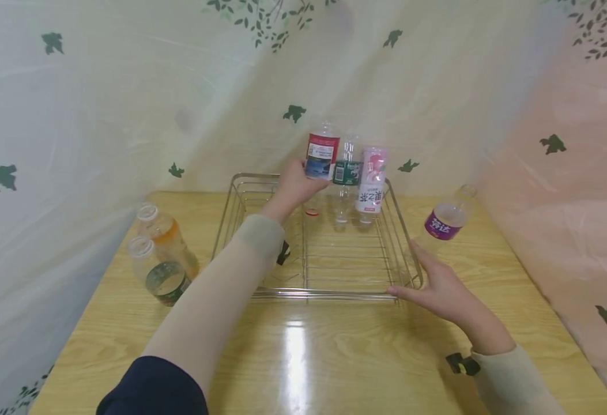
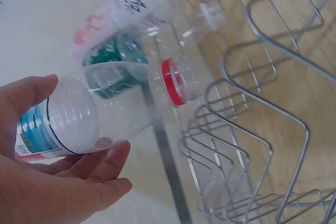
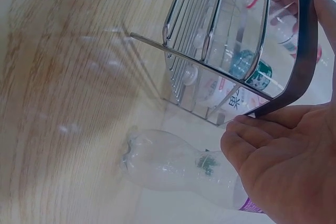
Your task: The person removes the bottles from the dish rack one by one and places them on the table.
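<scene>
The red-and-blue-labelled bottle (image 1: pixel 321 157) is neck down at the rear of the wire rack (image 1: pixel 308 295), pinched between the thumb and fingers of the left hand (image 1: pixel 295 187). The right hand (image 1: pixel 445 288) grips the rack's near right corner, fingers along the side. Beside the held bottle, a green-labelled bottle (image 1: pixel 347 173) and a pink-and-white bottle (image 1: pixel 372 180) lean inverted; a purple-labelled bottle (image 1: pixel 444 220) stands on the tabletop (image 1: pixel 360 357).
</scene>
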A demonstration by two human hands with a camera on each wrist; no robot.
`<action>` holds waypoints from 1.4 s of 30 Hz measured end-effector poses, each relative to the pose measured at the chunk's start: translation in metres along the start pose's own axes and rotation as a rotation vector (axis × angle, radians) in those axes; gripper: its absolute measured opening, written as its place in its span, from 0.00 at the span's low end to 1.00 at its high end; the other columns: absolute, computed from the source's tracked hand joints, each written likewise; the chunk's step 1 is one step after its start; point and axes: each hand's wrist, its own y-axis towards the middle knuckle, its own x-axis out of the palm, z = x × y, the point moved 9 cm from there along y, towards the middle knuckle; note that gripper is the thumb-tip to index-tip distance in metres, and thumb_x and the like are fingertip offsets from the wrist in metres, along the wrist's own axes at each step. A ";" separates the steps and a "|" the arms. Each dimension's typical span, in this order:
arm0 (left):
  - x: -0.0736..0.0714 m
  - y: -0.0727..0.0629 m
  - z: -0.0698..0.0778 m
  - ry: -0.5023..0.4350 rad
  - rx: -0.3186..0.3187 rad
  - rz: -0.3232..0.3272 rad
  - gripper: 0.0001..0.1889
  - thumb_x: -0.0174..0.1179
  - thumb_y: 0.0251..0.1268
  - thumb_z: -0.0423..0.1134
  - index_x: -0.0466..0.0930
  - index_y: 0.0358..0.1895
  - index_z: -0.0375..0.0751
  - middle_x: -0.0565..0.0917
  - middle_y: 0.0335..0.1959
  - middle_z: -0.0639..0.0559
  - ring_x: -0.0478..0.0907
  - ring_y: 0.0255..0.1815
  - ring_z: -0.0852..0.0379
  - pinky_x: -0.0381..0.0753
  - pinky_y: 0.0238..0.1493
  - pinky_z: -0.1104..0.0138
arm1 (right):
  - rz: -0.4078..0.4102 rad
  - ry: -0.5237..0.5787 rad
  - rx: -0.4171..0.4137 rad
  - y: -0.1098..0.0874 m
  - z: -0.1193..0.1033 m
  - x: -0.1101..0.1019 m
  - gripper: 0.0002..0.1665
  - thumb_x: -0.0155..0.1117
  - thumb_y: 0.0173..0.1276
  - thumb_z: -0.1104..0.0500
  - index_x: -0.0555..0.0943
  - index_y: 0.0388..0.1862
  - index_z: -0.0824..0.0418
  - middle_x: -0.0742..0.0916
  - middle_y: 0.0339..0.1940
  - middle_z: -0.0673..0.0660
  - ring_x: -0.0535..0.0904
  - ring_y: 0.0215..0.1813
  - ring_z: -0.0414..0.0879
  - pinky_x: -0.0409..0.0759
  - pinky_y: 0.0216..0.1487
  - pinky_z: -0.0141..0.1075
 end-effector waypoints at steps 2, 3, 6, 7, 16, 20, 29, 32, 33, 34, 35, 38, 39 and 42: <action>-0.001 -0.006 0.006 0.015 0.017 -0.003 0.31 0.75 0.60 0.41 0.72 0.63 0.35 0.80 0.53 0.45 0.79 0.51 0.50 0.80 0.57 0.58 | 0.001 0.001 -0.003 0.000 0.000 0.000 0.73 0.74 0.58 0.31 0.44 0.84 0.64 0.56 0.81 0.70 0.53 0.76 0.73 0.57 0.70 0.69; -0.001 -0.009 0.009 0.021 0.029 -0.004 0.31 0.75 0.60 0.41 0.72 0.63 0.35 0.80 0.52 0.45 0.79 0.50 0.50 0.80 0.56 0.57 | 0.000 0.003 -0.003 0.001 0.000 0.000 0.73 0.74 0.58 0.31 0.44 0.84 0.63 0.56 0.81 0.70 0.53 0.76 0.73 0.57 0.70 0.69; 0.000 -0.017 0.018 0.045 0.064 -0.014 0.31 0.76 0.59 0.42 0.73 0.62 0.36 0.81 0.51 0.46 0.80 0.49 0.51 0.81 0.55 0.57 | 0.000 0.009 -0.008 0.001 0.000 0.000 0.73 0.74 0.58 0.31 0.44 0.84 0.63 0.56 0.81 0.70 0.53 0.76 0.73 0.57 0.70 0.69; 0.001 -0.020 0.020 0.054 0.072 -0.022 0.31 0.76 0.59 0.42 0.73 0.62 0.36 0.81 0.51 0.47 0.80 0.48 0.51 0.81 0.54 0.57 | -0.001 0.010 -0.008 0.001 0.000 0.000 0.73 0.74 0.58 0.31 0.44 0.84 0.63 0.56 0.81 0.70 0.53 0.76 0.73 0.57 0.70 0.69; 0.003 -0.057 0.043 0.116 0.162 -0.073 0.31 0.77 0.57 0.40 0.72 0.62 0.38 0.81 0.51 0.49 0.80 0.48 0.53 0.82 0.51 0.60 | 0.000 0.005 -0.014 0.000 -0.001 0.000 0.73 0.75 0.57 0.31 0.44 0.84 0.63 0.56 0.81 0.71 0.54 0.76 0.74 0.57 0.70 0.69; 0.003 -0.077 0.046 0.175 0.160 -0.101 0.34 0.76 0.59 0.42 0.71 0.66 0.40 0.82 0.52 0.50 0.80 0.48 0.54 0.84 0.47 0.62 | -0.002 0.008 -0.018 0.000 -0.001 0.001 0.73 0.75 0.58 0.31 0.44 0.84 0.64 0.56 0.80 0.71 0.54 0.75 0.74 0.58 0.70 0.69; -0.005 -0.109 0.055 0.212 0.275 -0.110 0.29 0.74 0.59 0.38 0.74 0.63 0.40 0.82 0.50 0.53 0.79 0.49 0.56 0.81 0.53 0.60 | 0.011 0.001 -0.027 0.001 -0.002 -0.001 0.72 0.75 0.58 0.32 0.44 0.84 0.64 0.56 0.80 0.71 0.55 0.75 0.74 0.58 0.70 0.69; -0.006 -0.119 0.055 0.231 0.321 -0.115 0.27 0.75 0.58 0.36 0.75 0.61 0.40 0.81 0.47 0.55 0.78 0.47 0.57 0.81 0.51 0.61 | 0.011 0.003 -0.023 0.001 -0.002 -0.001 0.72 0.75 0.58 0.32 0.44 0.84 0.64 0.56 0.81 0.71 0.54 0.76 0.74 0.58 0.70 0.69; -0.006 -0.123 0.055 0.244 0.332 -0.118 0.28 0.75 0.57 0.35 0.75 0.61 0.40 0.81 0.47 0.54 0.78 0.46 0.57 0.80 0.51 0.61 | 0.011 0.005 -0.021 0.001 -0.002 -0.001 0.72 0.75 0.58 0.32 0.44 0.84 0.63 0.56 0.81 0.71 0.55 0.75 0.74 0.58 0.70 0.69; -0.005 -0.127 0.053 0.261 0.341 -0.121 0.29 0.75 0.57 0.35 0.75 0.61 0.39 0.80 0.47 0.54 0.78 0.47 0.57 0.80 0.51 0.61 | 0.012 0.007 -0.019 0.001 -0.002 -0.001 0.72 0.75 0.58 0.32 0.44 0.84 0.63 0.56 0.80 0.71 0.55 0.75 0.74 0.58 0.70 0.69; -0.005 -0.130 0.052 0.277 0.344 -0.122 0.30 0.75 0.56 0.35 0.74 0.62 0.39 0.79 0.48 0.54 0.77 0.47 0.57 0.80 0.52 0.62 | 0.014 0.009 -0.018 0.001 -0.002 -0.001 0.72 0.75 0.58 0.32 0.44 0.84 0.63 0.56 0.80 0.71 0.55 0.75 0.74 0.58 0.70 0.69; -0.004 -0.140 0.046 0.313 0.350 -0.126 0.33 0.76 0.55 0.34 0.73 0.65 0.38 0.78 0.49 0.52 0.75 0.49 0.56 0.79 0.52 0.61 | 0.020 0.011 -0.016 0.000 -0.002 -0.001 0.72 0.75 0.58 0.32 0.44 0.84 0.63 0.57 0.80 0.72 0.56 0.75 0.74 0.58 0.70 0.69; -0.003 -0.142 0.044 0.326 0.352 -0.128 0.34 0.76 0.55 0.34 0.73 0.65 0.38 0.77 0.49 0.52 0.75 0.49 0.56 0.79 0.52 0.61 | 0.022 0.011 -0.016 -0.001 -0.002 -0.001 0.72 0.75 0.58 0.32 0.44 0.84 0.63 0.58 0.80 0.72 0.56 0.75 0.74 0.59 0.69 0.69; -0.002 -0.150 0.037 0.336 0.347 -0.136 0.34 0.77 0.53 0.33 0.73 0.65 0.38 0.77 0.50 0.52 0.74 0.50 0.56 0.79 0.52 0.62 | 0.026 0.014 -0.015 -0.002 -0.003 -0.001 0.72 0.75 0.58 0.33 0.44 0.84 0.63 0.58 0.79 0.72 0.57 0.75 0.74 0.59 0.69 0.69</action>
